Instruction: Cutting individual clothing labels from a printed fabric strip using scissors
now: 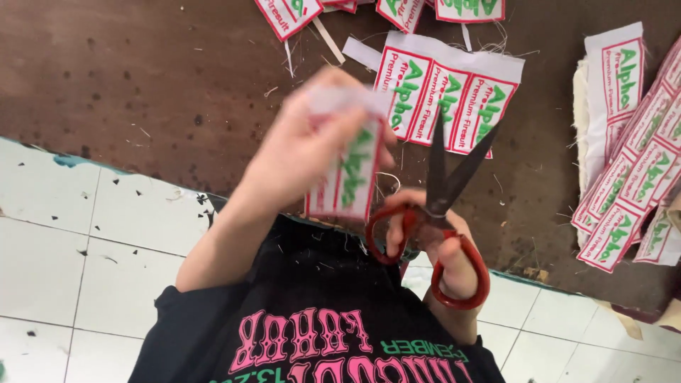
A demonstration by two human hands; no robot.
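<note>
Your right hand (443, 248) grips 1 red-handled scissors (443, 213), blades apart; left hand (312, 142) pinches 1 blurred red/green/white label strip (347, 177).

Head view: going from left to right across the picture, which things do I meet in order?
White tiled floor → left hand holding a strip of labels → red-handled scissors in the right hand → pile of label strips at the table's right edge.

Person is wearing a black short-sleeved tee (312, 312) w/ pink and green print across the front — forearms showing bare below the sleeves, both hands w/o gloves, no rings or watch showing.
</note>
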